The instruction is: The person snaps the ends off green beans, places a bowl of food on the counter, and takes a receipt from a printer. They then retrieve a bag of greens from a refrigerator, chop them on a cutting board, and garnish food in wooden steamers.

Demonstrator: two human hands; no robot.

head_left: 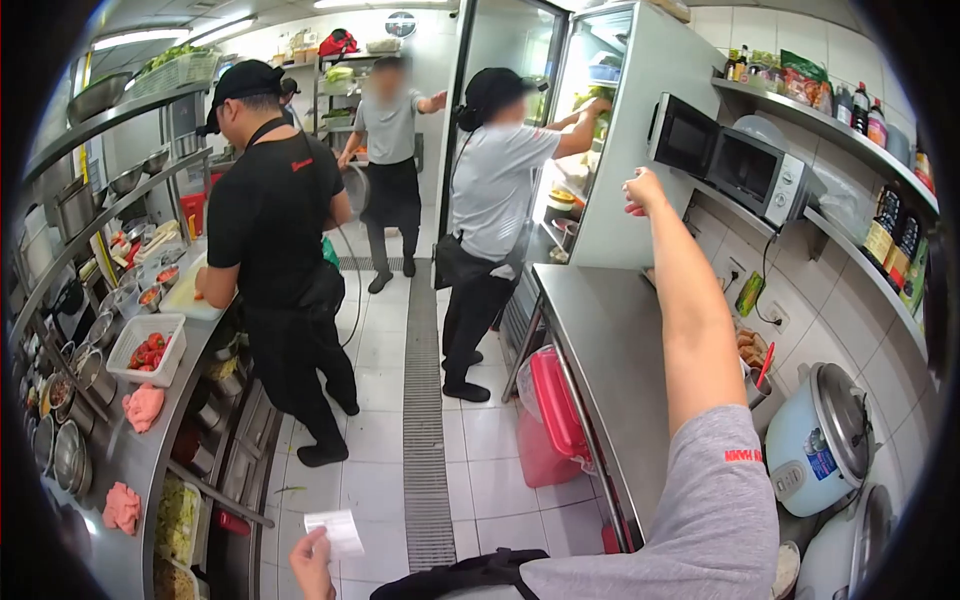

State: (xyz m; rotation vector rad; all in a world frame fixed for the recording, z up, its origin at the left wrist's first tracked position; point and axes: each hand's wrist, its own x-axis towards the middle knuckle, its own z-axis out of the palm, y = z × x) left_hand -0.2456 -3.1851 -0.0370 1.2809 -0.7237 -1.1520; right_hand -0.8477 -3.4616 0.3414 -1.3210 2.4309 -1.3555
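Paper slip (336, 533), white, low in front of the body and above the tiled floor, pinched between the thumb and closed fingers of the left hand (311, 562). Toward the right, a bare forearm stretched far out over a steel table (600, 300), ending in the right hand (643, 190) with loosely bent fingers; too small to tell how wide apart, or whether around anything. Nearest to that hand: the wide-open door (683, 135) of a microwave (788, 195) on a wall shelf, apparently not touched. As for progress, only this much to judge: slip in hand, not laid down; microwave open, not closed; anything beyond that impossible to read. Under the steel table, a pink lidded bin (560, 420); beside it, against the tiled wall, a pale blue rice cooker (800, 440). Across the aisle, a long steel counter (120, 450) with two crumpled pink cloths (143, 408) and a white basket (130, 371) of red peppers (150, 350). Farther along, at that counter, a person in a black shirt (290, 190). Down the middle of the white floor, a grated drain (427, 400). Beyond the table, a tall open refrigerator (605, 230), and a person in a light shirt (500, 170) reaching inside. Farthest back, a person in a grey shirt (390, 125), standing near shelving.
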